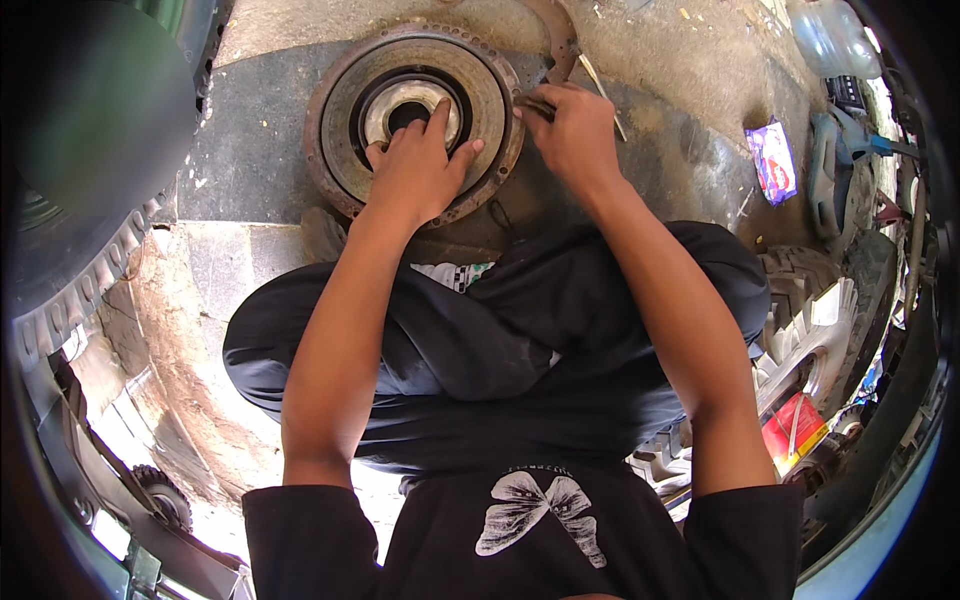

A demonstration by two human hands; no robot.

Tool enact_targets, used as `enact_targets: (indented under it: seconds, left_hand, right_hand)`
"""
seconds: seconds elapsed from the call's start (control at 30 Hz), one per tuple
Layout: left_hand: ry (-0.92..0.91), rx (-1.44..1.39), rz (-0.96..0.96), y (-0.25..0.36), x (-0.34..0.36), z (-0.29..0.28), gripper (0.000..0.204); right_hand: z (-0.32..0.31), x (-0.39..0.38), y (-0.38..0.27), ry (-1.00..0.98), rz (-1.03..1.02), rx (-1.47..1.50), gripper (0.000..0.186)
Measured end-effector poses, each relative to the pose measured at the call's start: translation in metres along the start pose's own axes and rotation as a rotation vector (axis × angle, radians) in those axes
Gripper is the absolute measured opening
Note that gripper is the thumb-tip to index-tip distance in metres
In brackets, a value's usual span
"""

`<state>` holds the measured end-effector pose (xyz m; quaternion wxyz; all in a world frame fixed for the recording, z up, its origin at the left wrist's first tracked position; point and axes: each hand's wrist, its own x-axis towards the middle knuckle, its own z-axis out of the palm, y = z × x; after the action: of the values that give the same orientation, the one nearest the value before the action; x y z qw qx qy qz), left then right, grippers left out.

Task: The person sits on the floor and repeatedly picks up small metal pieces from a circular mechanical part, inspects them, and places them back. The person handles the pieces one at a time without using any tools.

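Sitting cross-legged in black trousers (560, 300), so basically wrapped around the work, maybe to keep everything in easy reach. Reaching forward with both forearms (655, 280), angled inward toward each other. Got the left hand (415, 170) open, fingers fanned over the pale hub (378, 105) of a chunky round metal part (340, 125), probably steadying it. Lying flat on the floor (255, 130) just past the knees, likely for stability. Got the right hand (580, 135) at the outer rim (511, 150), fingers bunched and pointing left; can't tell if pinching something small. Further out: a curved rusty piece (562, 40), thin pale stick (600, 85) beside it, then a purple packet (771, 163) off right, maybe leaving elbow room.
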<state>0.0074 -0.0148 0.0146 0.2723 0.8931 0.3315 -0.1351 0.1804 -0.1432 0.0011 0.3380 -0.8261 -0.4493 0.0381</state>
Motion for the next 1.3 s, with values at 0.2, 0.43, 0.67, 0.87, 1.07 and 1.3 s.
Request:
enact_targets:
  seconds: [0.2, 0.43, 0.67, 0.87, 1.07, 1.3]
  left_hand:
    - [-0.045, 0.025, -0.006, 0.012, 0.0, -0.004, 0.075]
    - [-0.017, 0.059, 0.009, 0.002, -0.001, -0.002, 0.076]
    - [0.028, 0.012, 0.023, 0.002, -0.006, 0.003, 0.085]
    - [0.017, 0.004, 0.013, 0.004, -0.003, -0.001, 0.09]
    - [-0.057, 0.017, -0.026, 0.011, 0.0, -0.01, 0.091]
    - [-0.01, 0.013, -0.005, 0.005, -0.003, 0.0, 0.091]
  right_hand:
    - [0.004, 0.011, 0.002, 0.039, -0.001, -0.026, 0.018]
    - [0.003, 0.004, -0.004, 0.016, -0.015, 0.007, 0.017]
    - [-0.001, -0.014, 0.0, -0.024, 0.029, -0.014, 0.015]
    - [-0.001, -0.002, -0.001, -0.006, -0.018, -0.064, 0.015]
    - [0.001, 0.009, 0.002, 0.025, -0.08, -0.072, 0.014]
    - [-0.006, -0.009, -0.006, -0.021, -0.044, -0.072, 0.013]
